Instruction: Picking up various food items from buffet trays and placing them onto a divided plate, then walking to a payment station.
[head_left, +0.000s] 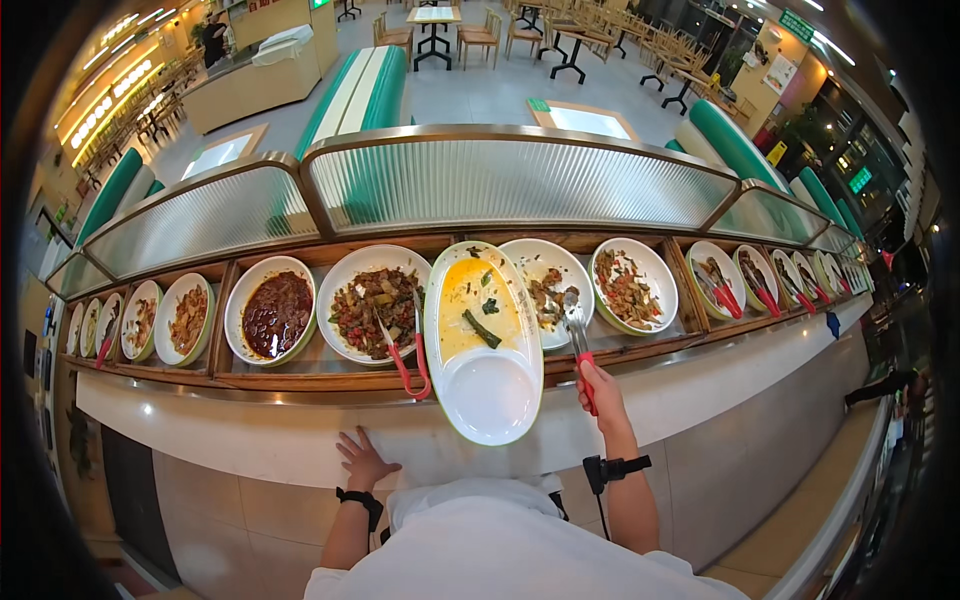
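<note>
My right hand (602, 397) grips the red handle of metal serving tongs (583, 352), whose tips are at the food in a white bowl (559, 259). The food there is brown pieces. Fingers spread, my left hand (367, 461) rests on the pale counter edge (262, 442) and holds nothing. Between the hands, a long oval white dish (491, 401) lies across the wooden rim, partly over that bowl, with yellow oily liquid and green bits at its far end. A second pair of red-handled tongs (409, 367) leans in a bowl of chopped meat and peppers (373, 307).
A bowl of dark red sauce (276, 311) is to the left, a bowl of shredded food (630, 292) to the right. More bowls, several with tongs (724, 292), line the wooden trough. A ribbed glass guard (510, 184) stands behind; a person (215, 41) is far off.
</note>
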